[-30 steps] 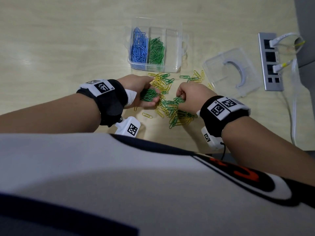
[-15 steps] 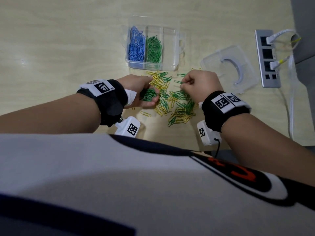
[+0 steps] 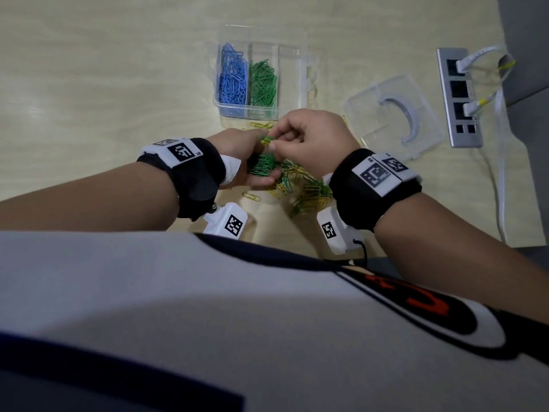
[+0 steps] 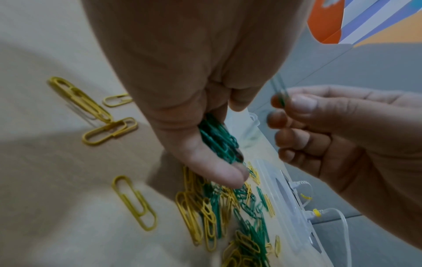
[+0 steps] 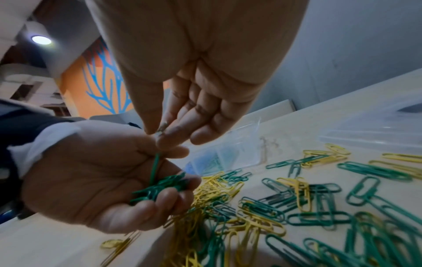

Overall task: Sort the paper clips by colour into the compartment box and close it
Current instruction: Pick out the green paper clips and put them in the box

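The clear compartment box (image 3: 300, 84) stands open at the back, with blue clips (image 3: 233, 81) in its left cell and green clips (image 3: 263, 83) in the middle one. My left hand (image 3: 237, 150) is cupped palm up and holds a bunch of green clips (image 3: 263, 167) (image 5: 160, 187). My right hand (image 3: 309, 138) pinches a single green clip (image 5: 155, 166) (image 4: 280, 95) right over that bunch. A mixed pile of green and yellow clips (image 3: 306, 188) lies on the table under both hands.
The box's clear lid (image 3: 392, 117) lies to the right of the hands. Beyond it, a grey socket strip (image 3: 457, 96) with white cables sits at the table's right edge. Loose yellow clips (image 4: 134, 202) lie to the left of the pile.
My right hand has lifted from the pile and swung left, carrying one green clip to the left palm. The left hand has stayed put with its bunch.
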A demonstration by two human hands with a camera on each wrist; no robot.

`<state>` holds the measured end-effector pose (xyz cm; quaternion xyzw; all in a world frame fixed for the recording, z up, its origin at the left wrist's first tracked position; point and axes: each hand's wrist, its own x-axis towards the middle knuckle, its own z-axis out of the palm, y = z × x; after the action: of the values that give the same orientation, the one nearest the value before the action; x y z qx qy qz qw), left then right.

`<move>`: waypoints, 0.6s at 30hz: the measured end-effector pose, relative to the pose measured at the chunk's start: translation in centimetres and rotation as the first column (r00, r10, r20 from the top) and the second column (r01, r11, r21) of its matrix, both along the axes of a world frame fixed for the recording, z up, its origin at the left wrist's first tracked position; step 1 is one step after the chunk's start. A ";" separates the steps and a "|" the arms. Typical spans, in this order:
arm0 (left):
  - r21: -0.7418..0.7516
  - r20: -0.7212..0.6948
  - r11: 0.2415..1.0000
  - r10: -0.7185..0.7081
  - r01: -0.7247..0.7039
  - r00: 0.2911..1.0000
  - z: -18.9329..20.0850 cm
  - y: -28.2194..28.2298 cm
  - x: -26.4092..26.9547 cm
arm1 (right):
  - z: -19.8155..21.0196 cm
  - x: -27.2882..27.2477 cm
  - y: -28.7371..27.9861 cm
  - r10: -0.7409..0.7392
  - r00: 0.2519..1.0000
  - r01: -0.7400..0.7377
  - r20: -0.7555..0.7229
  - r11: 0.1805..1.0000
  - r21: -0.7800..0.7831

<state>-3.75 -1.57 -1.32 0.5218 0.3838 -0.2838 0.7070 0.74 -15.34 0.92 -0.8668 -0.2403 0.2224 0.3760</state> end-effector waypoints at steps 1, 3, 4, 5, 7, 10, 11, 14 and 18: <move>0.002 0.010 1.000 0.001 -0.001 1.000 0.1 0.1 0.0 | 0.0 -0.1 0.1 0.019 1.000 -0.019 0.006 1.000 -0.014; -0.013 0.007 1.000 0.022 -0.022 1.000 0.3 0.2 0.0 | 0.0 -0.2 0.1 0.029 0.999 -0.028 0.017 0.999 -0.035; -0.030 0.000 0.999 0.019 -0.019 1.000 0.3 0.2 0.0 | -0.1 -0.1 0.0 0.024 1.000 -0.024 0.014 0.999 -0.042; -0.041 -0.006 0.999 0.004 -0.004 1.000 0.3 0.3 0.0 | -0.2 -0.1 -0.1 0.020 1.000 -0.019 0.010 0.999 -0.047; -0.036 -0.026 0.999 -0.022 0.021 0.999 0.3 0.4 -0.1 | -0.5 0.1 -0.5 0.000 1.000 0.001 0.019 0.998 -0.069; -0.019 -0.023 0.999 -0.042 0.042 0.999 0.4 0.4 -0.3 | -1.3 0.8 -1.6 -0.072 0.994 0.084 0.079 0.983 -0.163; -0.016 -0.013 0.999 -0.052 0.052 0.999 0.4 0.5 -0.3 | -1.5 1.2 -2.0 -0.083 0.990 0.108 0.114 0.965 -0.237; -0.005 0.000 0.998 -0.068 0.068 0.998 0.5 0.7 -0.5 | -2.5 1.9 -3.3 -0.025 0.986 0.100 0.167 0.883 -0.458; 0.018 -0.009 0.997 -0.073 0.073 0.997 0.6 0.8 -0.6 | -3.7 1.3 -3.9 0.172 0.962 -0.017 0.211 0.812 -0.583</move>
<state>-4.33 -0.76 -0.69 0.5406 0.3699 -0.3080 0.6899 2.03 -19.26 -2.80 -0.9477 -0.2509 0.1905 0.0505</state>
